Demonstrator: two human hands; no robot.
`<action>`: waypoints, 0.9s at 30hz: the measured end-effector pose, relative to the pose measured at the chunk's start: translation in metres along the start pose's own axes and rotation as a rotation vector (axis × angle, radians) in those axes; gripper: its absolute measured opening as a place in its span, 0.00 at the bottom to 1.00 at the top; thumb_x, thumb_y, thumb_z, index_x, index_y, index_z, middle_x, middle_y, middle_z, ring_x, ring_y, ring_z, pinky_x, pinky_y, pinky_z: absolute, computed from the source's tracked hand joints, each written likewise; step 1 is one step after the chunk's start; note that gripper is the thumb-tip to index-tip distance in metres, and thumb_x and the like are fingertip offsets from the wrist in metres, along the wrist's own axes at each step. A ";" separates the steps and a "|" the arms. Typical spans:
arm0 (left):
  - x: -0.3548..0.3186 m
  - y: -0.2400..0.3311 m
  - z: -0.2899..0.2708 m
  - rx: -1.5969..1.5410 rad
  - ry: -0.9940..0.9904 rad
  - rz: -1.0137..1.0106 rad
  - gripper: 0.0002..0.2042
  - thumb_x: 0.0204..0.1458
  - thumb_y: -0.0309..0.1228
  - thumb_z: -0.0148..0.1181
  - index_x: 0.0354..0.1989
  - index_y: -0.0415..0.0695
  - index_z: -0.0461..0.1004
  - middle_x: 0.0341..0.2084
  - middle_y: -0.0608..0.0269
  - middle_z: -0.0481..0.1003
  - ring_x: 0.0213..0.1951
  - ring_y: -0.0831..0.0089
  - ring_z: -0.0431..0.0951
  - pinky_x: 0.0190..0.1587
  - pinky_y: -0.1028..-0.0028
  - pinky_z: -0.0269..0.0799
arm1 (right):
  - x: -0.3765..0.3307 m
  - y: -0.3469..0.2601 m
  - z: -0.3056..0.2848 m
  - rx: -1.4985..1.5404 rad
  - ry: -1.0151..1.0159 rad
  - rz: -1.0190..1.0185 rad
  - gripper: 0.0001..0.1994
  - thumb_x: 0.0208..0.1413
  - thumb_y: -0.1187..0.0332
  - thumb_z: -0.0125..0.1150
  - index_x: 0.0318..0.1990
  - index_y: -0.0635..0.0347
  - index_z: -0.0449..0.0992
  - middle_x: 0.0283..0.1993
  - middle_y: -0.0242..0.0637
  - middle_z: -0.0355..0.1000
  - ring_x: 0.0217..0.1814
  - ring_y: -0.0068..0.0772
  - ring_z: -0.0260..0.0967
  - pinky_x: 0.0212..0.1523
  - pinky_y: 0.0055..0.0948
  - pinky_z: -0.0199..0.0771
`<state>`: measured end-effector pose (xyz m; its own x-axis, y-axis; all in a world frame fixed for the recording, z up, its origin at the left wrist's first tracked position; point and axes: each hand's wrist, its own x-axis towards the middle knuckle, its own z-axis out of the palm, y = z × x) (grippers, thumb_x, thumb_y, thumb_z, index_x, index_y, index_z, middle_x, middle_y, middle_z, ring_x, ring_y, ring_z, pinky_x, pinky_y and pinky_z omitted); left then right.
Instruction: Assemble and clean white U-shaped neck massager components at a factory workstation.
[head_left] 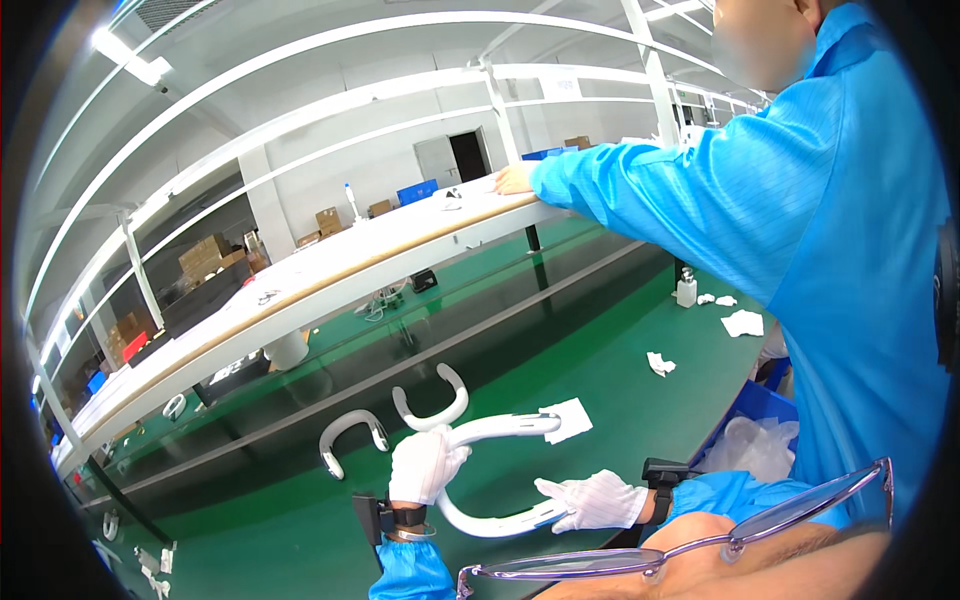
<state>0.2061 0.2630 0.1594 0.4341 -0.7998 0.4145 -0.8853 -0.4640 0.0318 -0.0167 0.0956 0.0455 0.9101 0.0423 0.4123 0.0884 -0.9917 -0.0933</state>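
Observation:
A large white C-shaped neckband (495, 526) is held above the green bench. My left hand (420, 467), in a white glove, is closed round its curved back. At the end of the lower arm is my right hand (603, 499), also gloved, its fingers on either side of that tip and one finger stretched out. The other arm of the neckband reaches over a white paper sheet (571, 420). Beyond my left hand, two more white neckbands, one arched (345, 426) and one curved like a U (455, 402), lie on the bench.
A co-worker in a blue smock (830, 200) stands at the right, one hand on the raised white shelf (330, 262). Crumpled tissues (660, 364) and a small bottle (686, 288) are on the bench. A blue bin with clear plastic bags (755, 447) is at my right.

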 end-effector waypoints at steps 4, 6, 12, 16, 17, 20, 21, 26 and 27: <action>0.026 0.006 -0.035 -0.021 0.127 0.101 0.17 0.47 0.46 0.65 0.32 0.44 0.77 0.22 0.49 0.77 0.28 0.51 0.80 0.31 0.57 0.75 | 0.017 0.001 -0.008 -0.070 0.252 -0.120 0.33 0.48 0.48 0.68 0.60 0.57 0.72 0.40 0.37 0.80 0.28 0.35 0.78 0.21 0.30 0.74; 0.032 0.009 -0.054 -0.065 0.170 0.106 0.15 0.48 0.45 0.65 0.34 0.45 0.78 0.25 0.49 0.79 0.30 0.50 0.80 0.33 0.57 0.76 | 0.028 -0.004 -0.020 -0.042 0.354 -0.145 0.31 0.47 0.51 0.70 0.57 0.57 0.74 0.39 0.37 0.80 0.30 0.34 0.79 0.23 0.30 0.76; 0.051 -0.013 -0.069 -1.205 0.035 0.083 0.29 0.57 0.43 0.59 0.64 0.40 0.65 0.45 0.56 0.78 0.35 0.70 0.82 0.32 0.75 0.79 | 0.052 0.007 -0.076 0.076 0.546 -0.216 0.26 0.39 0.61 0.77 0.48 0.61 0.80 0.41 0.41 0.81 0.39 0.40 0.81 0.40 0.31 0.83; 0.059 -0.015 -0.035 -1.585 0.104 0.151 0.28 0.63 0.46 0.51 0.66 0.38 0.62 0.49 0.54 0.75 0.39 0.67 0.82 0.37 0.73 0.78 | 0.050 0.005 -0.118 0.170 0.459 -0.067 0.22 0.41 0.62 0.77 0.45 0.60 0.80 0.37 0.40 0.80 0.37 0.39 0.80 0.39 0.32 0.81; 0.059 -0.026 -0.011 -1.609 0.112 0.013 0.27 0.64 0.45 0.51 0.65 0.38 0.64 0.47 0.55 0.76 0.39 0.67 0.82 0.38 0.74 0.78 | 0.059 0.000 -0.129 0.277 0.410 -0.021 0.22 0.41 0.63 0.77 0.45 0.60 0.80 0.36 0.40 0.79 0.36 0.38 0.79 0.38 0.32 0.80; 0.067 -0.041 0.072 -1.207 -0.059 -0.033 0.20 0.61 0.38 0.53 0.55 0.38 0.73 0.42 0.52 0.79 0.39 0.72 0.82 0.39 0.74 0.76 | 0.050 0.019 -0.132 0.094 0.530 0.062 0.21 0.40 0.66 0.78 0.44 0.60 0.80 0.37 0.42 0.79 0.36 0.39 0.79 0.39 0.32 0.78; 0.070 -0.042 0.093 -1.002 -0.107 -0.022 0.17 0.59 0.35 0.54 0.51 0.38 0.77 0.39 0.51 0.80 0.39 0.73 0.82 0.39 0.74 0.75 | 0.044 0.026 -0.136 0.145 0.583 0.097 0.21 0.39 0.67 0.78 0.43 0.60 0.80 0.38 0.43 0.79 0.38 0.40 0.79 0.40 0.32 0.78; 0.049 -0.038 0.107 -0.955 0.148 -0.046 0.11 0.57 0.28 0.57 0.43 0.37 0.81 0.20 0.61 0.79 0.19 0.75 0.78 0.27 0.74 0.74 | 0.043 0.059 -0.127 0.031 0.574 0.109 0.24 0.36 0.72 0.77 0.46 0.66 0.80 0.45 0.45 0.80 0.42 0.39 0.79 0.44 0.32 0.79; 0.051 -0.028 0.087 -0.912 0.399 0.130 0.09 0.54 0.24 0.59 0.42 0.39 0.81 0.24 0.59 0.80 0.22 0.73 0.79 0.29 0.74 0.75 | 0.042 0.060 -0.122 0.016 0.583 0.134 0.24 0.36 0.72 0.77 0.46 0.66 0.80 0.45 0.45 0.80 0.42 0.39 0.79 0.44 0.32 0.79</action>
<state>0.2673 0.2026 0.1007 0.3854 -0.5598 0.7335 -0.7840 0.2206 0.5803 -0.0227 0.0229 0.1678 0.5419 -0.1610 0.8249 -0.0018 -0.9817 -0.1904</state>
